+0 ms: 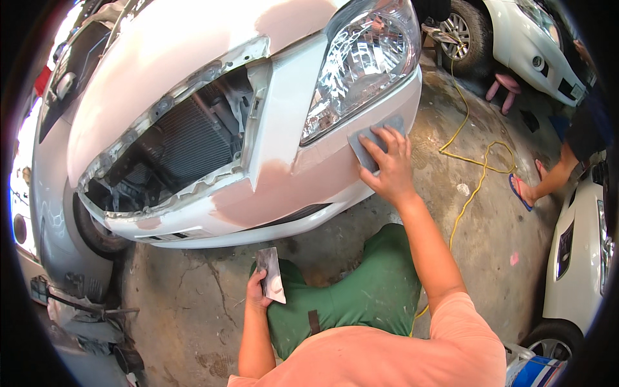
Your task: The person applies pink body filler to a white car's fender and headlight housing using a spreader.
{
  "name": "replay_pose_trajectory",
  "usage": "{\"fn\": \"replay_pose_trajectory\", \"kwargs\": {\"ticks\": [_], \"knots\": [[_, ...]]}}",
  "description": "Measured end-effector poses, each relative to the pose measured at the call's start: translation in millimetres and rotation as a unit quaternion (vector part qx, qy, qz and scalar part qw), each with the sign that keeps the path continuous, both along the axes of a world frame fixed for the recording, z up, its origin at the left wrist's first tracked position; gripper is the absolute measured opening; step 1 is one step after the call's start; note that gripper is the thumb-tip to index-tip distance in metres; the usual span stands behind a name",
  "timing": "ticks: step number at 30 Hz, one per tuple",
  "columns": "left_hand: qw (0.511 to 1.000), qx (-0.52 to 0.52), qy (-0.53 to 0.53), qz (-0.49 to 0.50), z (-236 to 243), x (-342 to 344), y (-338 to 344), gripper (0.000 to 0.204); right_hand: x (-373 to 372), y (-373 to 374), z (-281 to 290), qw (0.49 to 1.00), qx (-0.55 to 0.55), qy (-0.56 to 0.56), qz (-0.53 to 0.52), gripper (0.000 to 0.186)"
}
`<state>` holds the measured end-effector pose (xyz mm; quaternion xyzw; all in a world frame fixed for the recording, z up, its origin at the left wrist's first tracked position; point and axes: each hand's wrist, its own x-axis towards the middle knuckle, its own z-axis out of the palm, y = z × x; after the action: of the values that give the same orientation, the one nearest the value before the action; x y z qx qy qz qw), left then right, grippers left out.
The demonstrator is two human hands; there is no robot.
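Pressing flat against the white front bumper (pixel 303 174), my right hand (pixel 387 169) has its fingers spread over a grey sheet of sandpaper (pixel 369 143), which lies on the bumper just below the headlight (pixel 361 61) and beside a pinkish patch of body filler (pixel 271 187). My left hand (pixel 258 290) hangs lower, near my knee, its fingers curled around the lower edge of a flat metal spreader (pixel 271 274) that stands roughly upright, well apart from the car. I am crouched on the cracked concrete floor (pixel 187 303) in green trousers (pixel 354 290). The grille opening (pixel 180 148) sits bare, with the radiator showing behind it. A yellow cord (pixel 474 161) snakes over the floor to my right, where another person's foot in a blue sandal (pixel 522 191) rests beside a second white car (pixel 535 39).
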<state>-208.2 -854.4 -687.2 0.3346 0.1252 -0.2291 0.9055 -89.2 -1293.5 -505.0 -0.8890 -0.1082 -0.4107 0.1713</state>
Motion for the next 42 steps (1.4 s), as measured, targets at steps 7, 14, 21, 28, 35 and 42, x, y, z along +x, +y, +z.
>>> {"fn": "replay_pose_trajectory", "kwargs": {"ticks": [7,14,21,28,35,42], "knots": [[0.996,0.059,0.042,0.060,2,1,-8,0.040,3,11,9,0.999,0.040,0.001,-0.027,0.060],[0.998,0.033,0.028,0.055,10,-2,-13,0.041,-19,56,-13,0.994,0.105,0.014,0.001,0.059],[0.998,-0.005,0.020,0.066,13,-5,-16,0.042,-24,122,-58,0.982,0.187,-0.015,0.022,0.060],[0.992,0.041,-0.056,0.104,25,-15,-25,0.041,-29,155,-62,0.985,0.171,0.002,0.000,0.060],[0.966,0.090,-0.184,0.160,150,-6,-81,0.040,-110,84,-61,0.442,0.809,0.195,0.335,0.080],[0.958,0.154,-0.216,0.110,202,17,-168,0.039,-144,53,-5,0.747,0.591,0.164,0.256,0.059]]}}
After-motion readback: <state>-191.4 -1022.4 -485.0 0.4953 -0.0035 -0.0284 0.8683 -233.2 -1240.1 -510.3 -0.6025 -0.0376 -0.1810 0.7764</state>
